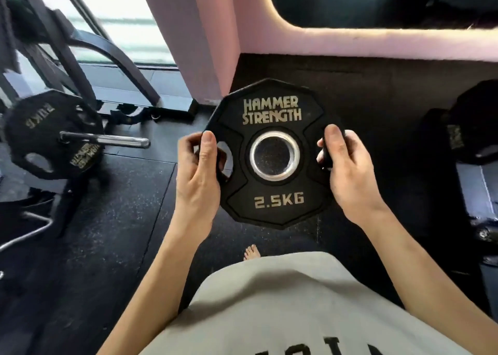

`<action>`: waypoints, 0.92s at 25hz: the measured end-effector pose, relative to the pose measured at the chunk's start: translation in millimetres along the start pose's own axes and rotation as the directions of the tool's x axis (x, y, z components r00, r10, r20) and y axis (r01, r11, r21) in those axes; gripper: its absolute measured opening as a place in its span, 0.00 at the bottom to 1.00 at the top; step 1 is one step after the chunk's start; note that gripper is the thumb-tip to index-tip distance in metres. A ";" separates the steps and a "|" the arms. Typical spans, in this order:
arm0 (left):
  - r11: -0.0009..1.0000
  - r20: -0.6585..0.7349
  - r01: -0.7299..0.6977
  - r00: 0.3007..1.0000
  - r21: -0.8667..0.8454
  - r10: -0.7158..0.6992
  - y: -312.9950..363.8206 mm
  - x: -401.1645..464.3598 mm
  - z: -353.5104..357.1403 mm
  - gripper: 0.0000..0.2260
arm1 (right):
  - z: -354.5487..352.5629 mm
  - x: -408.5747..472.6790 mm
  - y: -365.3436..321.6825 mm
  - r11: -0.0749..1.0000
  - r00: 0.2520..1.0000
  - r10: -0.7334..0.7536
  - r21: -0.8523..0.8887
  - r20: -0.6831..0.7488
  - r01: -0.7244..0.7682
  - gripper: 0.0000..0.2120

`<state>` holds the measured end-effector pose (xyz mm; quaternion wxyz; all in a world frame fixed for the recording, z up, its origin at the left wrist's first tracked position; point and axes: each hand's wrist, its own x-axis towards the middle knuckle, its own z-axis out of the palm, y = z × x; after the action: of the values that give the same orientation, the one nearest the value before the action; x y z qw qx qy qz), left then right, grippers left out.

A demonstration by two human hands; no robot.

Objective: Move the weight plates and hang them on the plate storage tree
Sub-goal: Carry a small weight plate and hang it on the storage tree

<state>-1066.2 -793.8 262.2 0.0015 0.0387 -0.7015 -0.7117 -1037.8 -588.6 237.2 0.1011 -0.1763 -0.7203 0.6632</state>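
We are holding the 2.5 kg plate (272,152) off the floor, face up. Left hand (196,174) is gripping its left edge, thumb on top, fingers through the grip slot. Right hand (347,171) is clamping the right edge likewise. Beyond the left fingers, a larger plate (51,136) is already hanging on the storage tree's chrome peg (118,140). This plate is not yet hung; more plates (474,131) are waiting beyond the right fingers.

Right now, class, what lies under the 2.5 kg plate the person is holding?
Through the 2.5 kg plate's centre hole, speckled black floor shows. Left hand and right hand grip its side slots; the fingers behind it are mostly hidden, as is the floor beneath.
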 end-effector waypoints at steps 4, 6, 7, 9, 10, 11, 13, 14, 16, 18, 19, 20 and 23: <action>0.999 0.101 -0.001 0.995 0.036 -0.003 10.0 109.7 26.1 0.09 | 21.2 86.5 -12.0 0.998 0.995 0.011 0.059 -0.103 -0.005 0.16; 0.999 0.129 -0.011 0.992 0.041 0.005 9.7 158.6 46.9 0.09 | 24.1 133.1 -12.3 0.994 0.993 0.024 0.104 -0.115 -0.012 0.16; 0.999 0.136 -0.006 0.991 0.042 0.000 8.7 186.6 60.3 0.09 | 24.3 161.6 -12.9 0.993 0.991 0.031 0.115 -0.131 -0.016 0.16; 0.999 0.146 0.009 0.989 0.034 -0.014 9.6 243.0 87.8 0.09 | 24.1 221.9 -16.2 0.993 0.985 0.034 0.116 -0.168 -0.015 0.16; 0.999 0.158 0.010 0.987 0.032 -0.015 11.6 270.7 103.2 0.09 | 21.9 252.4 -19.1 0.993 0.983 0.034 0.117 -0.181 -0.013 0.15; 0.999 0.167 0.011 0.986 0.041 -0.018 14.2 296.2 118.5 0.10 | 19.5 280.1 -22.5 0.992 0.981 0.042 0.128 -0.191 -0.017 0.15; 0.999 0.169 0.006 0.986 0.042 -0.014 20.1 341.5 146.5 0.09 | 15.0 328.4 -26.8 0.983 0.978 0.059 0.184 -0.201 -0.022 0.14; 0.999 0.168 -0.006 0.986 0.038 0.000 22.6 360.8 159.0 0.09 | 13.5 348.5 -28.7 0.978 0.977 0.059 0.206 -0.204 -0.016 0.14; 0.999 0.182 -0.008 0.983 0.044 0.000 23.1 407.9 190.2 0.09 | 4.2 397.1 -32.0 0.972 0.975 0.062 0.234 -0.213 -0.011 0.14; 0.998 0.202 -0.004 0.979 0.062 -0.008 27.0 441.0 212.7 0.09 | -1.1 429.2 -40.5 0.965 0.972 0.073 0.262 -0.222 -0.012 0.14; 0.997 0.236 0.002 0.972 0.073 -0.019 29.9 458.4 227.8 0.09 | -7.8 445.8 -42.4 0.966 0.963 0.079 0.258 -0.257 -0.011 0.14; 0.996 0.286 0.000 0.958 0.093 -0.027 29.0 483.8 249.2 0.09 | -17.2 468.6 -41.4 0.966 0.948 0.086 0.258 -0.305 -0.004 0.15; 0.993 0.323 -0.033 0.946 0.114 -0.005 29.4 515.2 279.1 0.09 | -26.5 494.2 -44.3 0.970 0.928 0.092 0.243 -0.361 -0.002 0.15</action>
<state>-1597.4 -544.7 267.9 -0.1106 -0.0833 -0.7333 -0.6656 -1486.5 -375.0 240.2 0.2394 -0.3019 -0.5989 0.7021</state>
